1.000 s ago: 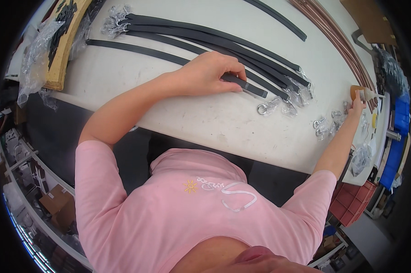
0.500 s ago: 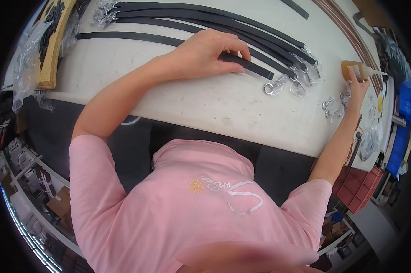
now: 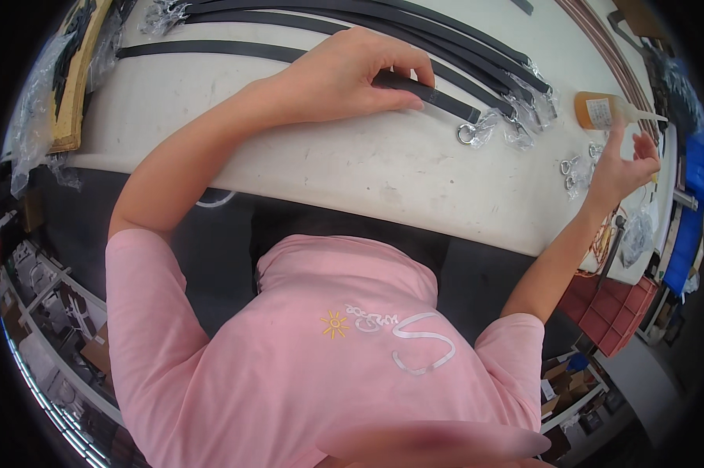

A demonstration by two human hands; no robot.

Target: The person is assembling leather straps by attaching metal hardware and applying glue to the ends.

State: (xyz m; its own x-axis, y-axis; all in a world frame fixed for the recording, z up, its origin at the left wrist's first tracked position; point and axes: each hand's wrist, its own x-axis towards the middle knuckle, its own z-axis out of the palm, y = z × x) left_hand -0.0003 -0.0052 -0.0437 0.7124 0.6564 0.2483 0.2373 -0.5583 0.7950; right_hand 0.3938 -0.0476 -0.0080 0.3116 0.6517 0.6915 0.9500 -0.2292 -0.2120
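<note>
White counter (image 3: 383, 168), front edge curving. On it: black straps (image 3: 445, 35) laid side by side, metal ring ends in clear wrap (image 3: 516, 129); loose metal rings (image 3: 574, 168) near right end; amber glue bottle (image 3: 601, 111) lying on its side; plastic-wrapped wooden piece (image 3: 75, 86) at left edge.

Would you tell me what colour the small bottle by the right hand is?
Amber-orange bottle with a white nozzle, in the head view.

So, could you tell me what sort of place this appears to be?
Probably a small workshop for assembling belts or straps: black straps with metal buckles lie in rows on a white worktable, an amber glue bottle stands by the right hand.
</note>
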